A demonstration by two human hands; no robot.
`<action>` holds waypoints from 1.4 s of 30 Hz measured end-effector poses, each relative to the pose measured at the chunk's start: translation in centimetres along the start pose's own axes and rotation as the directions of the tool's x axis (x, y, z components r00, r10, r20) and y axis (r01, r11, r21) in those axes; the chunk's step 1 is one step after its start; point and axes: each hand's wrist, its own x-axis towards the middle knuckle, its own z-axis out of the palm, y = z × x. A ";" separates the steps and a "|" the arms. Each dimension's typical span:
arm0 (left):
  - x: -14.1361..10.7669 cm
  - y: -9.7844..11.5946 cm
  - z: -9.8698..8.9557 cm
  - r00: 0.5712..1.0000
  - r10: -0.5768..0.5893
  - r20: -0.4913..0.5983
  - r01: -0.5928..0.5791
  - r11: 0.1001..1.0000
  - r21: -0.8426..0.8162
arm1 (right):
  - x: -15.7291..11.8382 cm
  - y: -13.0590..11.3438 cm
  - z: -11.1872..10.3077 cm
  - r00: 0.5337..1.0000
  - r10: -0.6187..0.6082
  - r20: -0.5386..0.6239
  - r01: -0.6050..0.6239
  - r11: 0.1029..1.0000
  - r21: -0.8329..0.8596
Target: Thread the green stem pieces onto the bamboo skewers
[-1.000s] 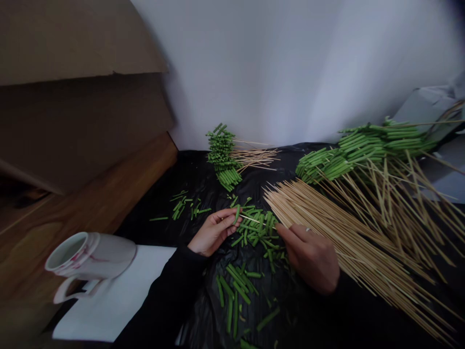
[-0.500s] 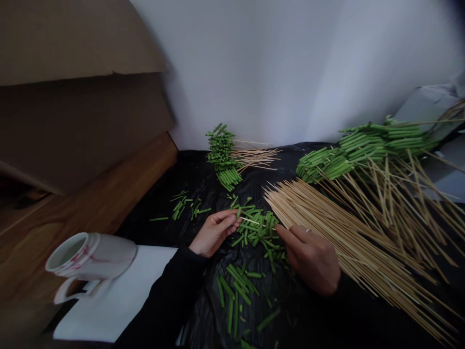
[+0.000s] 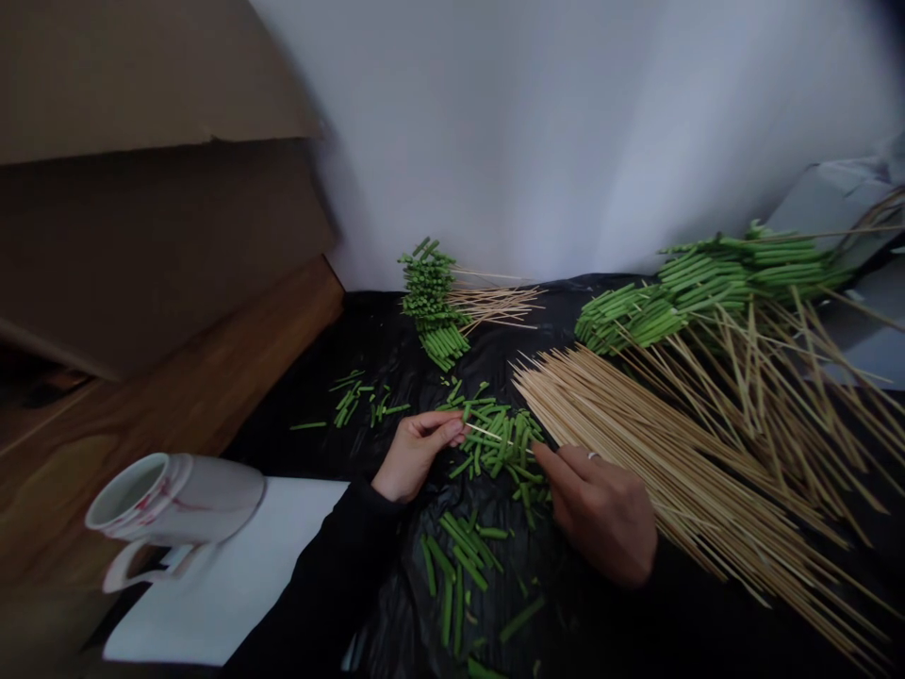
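Observation:
My left hand [image 3: 417,455] pinches a short cut green bean piece [image 3: 465,415] between thumb and fingers. A thin bamboo skewer [image 3: 487,434] runs from that piece across to my right hand [image 3: 600,509], whose fingers are closed on its other end. Whether the tip has pierced the bean is too small to tell. Beneath the skewer lies a loose heap of cut bean pieces [image 3: 505,457]. More pieces [image 3: 452,575] are scattered nearer to me, and a few [image 3: 350,405] lie to the left. Beside my right hand is a large bundle of bare skewers [image 3: 679,471].
Skewered beans [image 3: 428,297] are stacked by the wall, and a bigger stack [image 3: 714,278] sits at the right. A white mug [image 3: 205,500] lies tipped on white paper [image 3: 233,585] at the left. Black plastic [image 3: 297,457] covers the work surface. A cardboard box [image 3: 162,217] stands behind left.
My right hand has shifted slightly left, toward my left hand, along with the skewer. The left hand keeps its pinch, nearly in the same place.

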 end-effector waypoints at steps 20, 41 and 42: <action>-0.4 0.3 0.3 0.998 -0.018 0.061 0.018 1.000 0.000 | -0.2 -0.4 -0.3 0.999 -0.039 0.000 0.039 0.999 0.025; -0.8 0.3 0.8 0.990 -0.107 0.091 0.118 0.985 -0.129 | -0.1 -0.8 -0.1 1.000 0.002 -0.018 -0.001 0.998 0.070; -0.9 0.2 1.0 0.989 -0.107 0.097 0.118 0.986 -0.121 | -0.1 -0.9 -0.1 1.000 0.001 -0.011 0.000 0.997 0.072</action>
